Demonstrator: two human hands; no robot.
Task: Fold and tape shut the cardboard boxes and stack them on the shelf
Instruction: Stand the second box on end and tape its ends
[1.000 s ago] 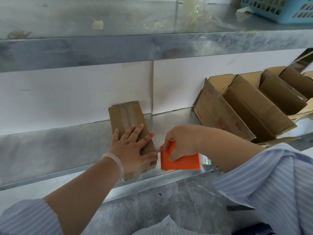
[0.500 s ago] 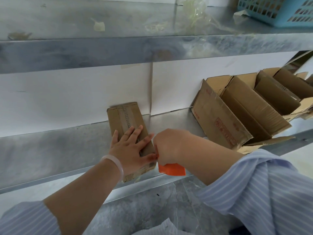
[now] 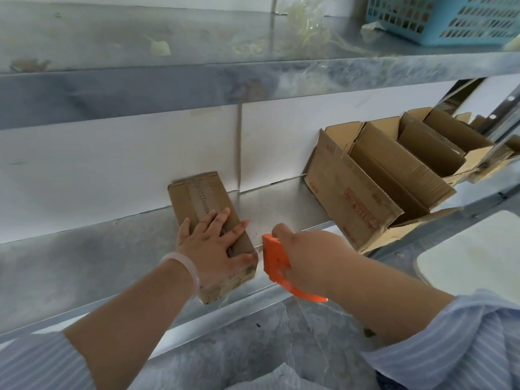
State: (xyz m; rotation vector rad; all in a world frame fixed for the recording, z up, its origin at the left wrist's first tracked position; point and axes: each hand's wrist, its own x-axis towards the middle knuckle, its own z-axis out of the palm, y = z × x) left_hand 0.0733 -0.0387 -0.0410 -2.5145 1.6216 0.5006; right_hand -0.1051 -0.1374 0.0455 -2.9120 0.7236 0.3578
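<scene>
A small closed cardboard box (image 3: 202, 201) lies on the metal shelf (image 3: 84, 263), its top seam covered by a strip of tape. My left hand (image 3: 215, 243) presses flat on the box's near half, fingers spread, the thumb over the near right corner. My right hand (image 3: 309, 258) grips an orange tape dispenser (image 3: 277, 261) held just right of the box's near corner, close to the shelf's front edge. The dispenser's far side and any tape roll are hidden by my hand.
Several open empty cardboard boxes (image 3: 374, 190) stand in a row at the shelf's right end. Overhead runs an upper metal shelf (image 3: 168, 88) with a blue plastic basket (image 3: 444, 18) and plastic scraps. A white surface (image 3: 472, 249) lies lower right.
My right hand has turned and lifted the orange dispenser, which now stands edge-on beside the box corner. My left hand stays pressed on the box.
</scene>
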